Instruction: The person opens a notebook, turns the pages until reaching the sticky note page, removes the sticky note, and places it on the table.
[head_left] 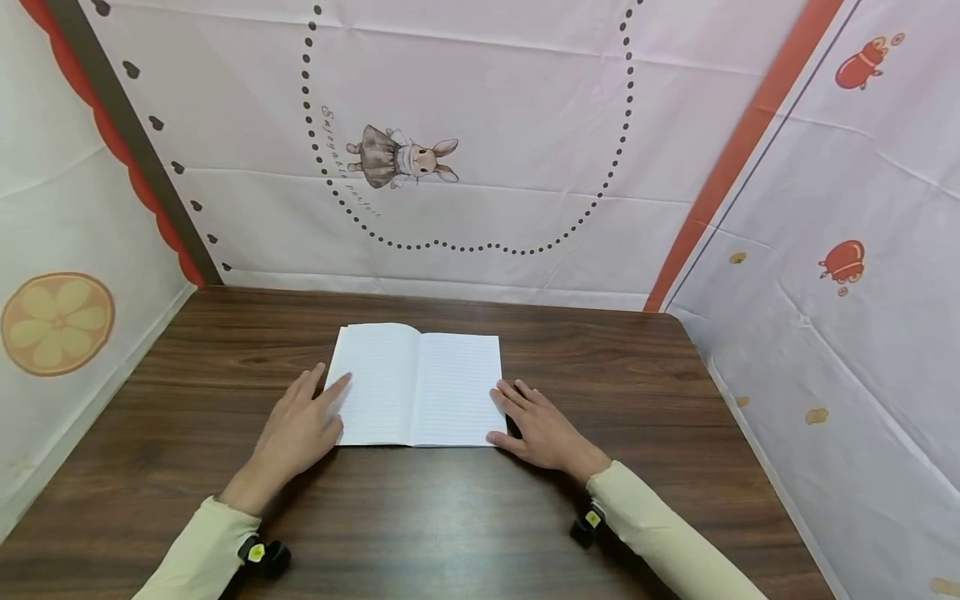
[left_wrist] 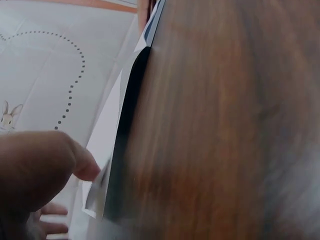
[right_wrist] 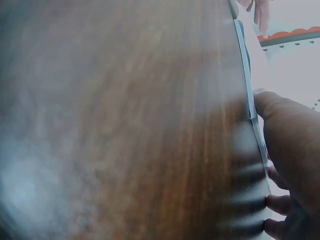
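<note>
On the desk (head_left: 442, 525), the notebook (head_left: 457, 392) lies open between my left hand (head_left: 296, 427) and right hand (head_left: 543, 432), each with fingers apart at an outer edge, seemingly to hold it nice and flat, though the blurry wrist views hide how firmly I press.

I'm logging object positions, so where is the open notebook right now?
In the head view, the open notebook lies left of and below centre, on the wooden table near its far edge, with the rabbit print higher in the picture.
</note>
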